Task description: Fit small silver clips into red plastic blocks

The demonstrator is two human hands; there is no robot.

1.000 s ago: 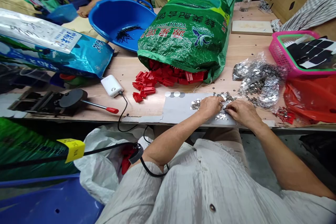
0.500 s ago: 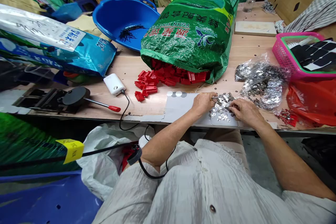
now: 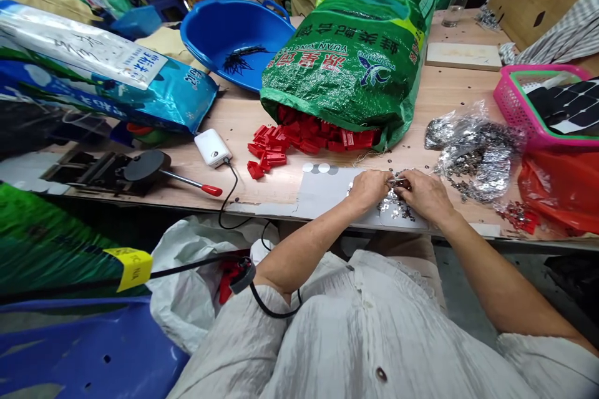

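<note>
My left hand [image 3: 372,188] is closed with its fingertips on a thin metal piece [image 3: 397,180] that points to the right. My right hand [image 3: 427,196] meets it from the other side, fingers pinched at the far end of that piece. Whatever small part the right fingertips hold is hidden by them. Under and in front of both hands, a pile of small shiny metal pieces [image 3: 395,207] is spread over a grey sheet [image 3: 321,192] at the table's front edge.
Red plastic parts [image 3: 271,146] spill from a green sack [image 3: 346,68]. A clear bag of metal pieces [image 3: 486,156], a pink basket [image 3: 510,96] and a red bag [image 3: 556,190] lie to the right. Leftward are a white box with a cable [image 3: 213,148] and a lever tool [image 3: 145,166].
My right hand has lifted from the metal pile and moved left, bringing its fingertips to the thin piece in my left hand. The whole view has shifted slightly.
</note>
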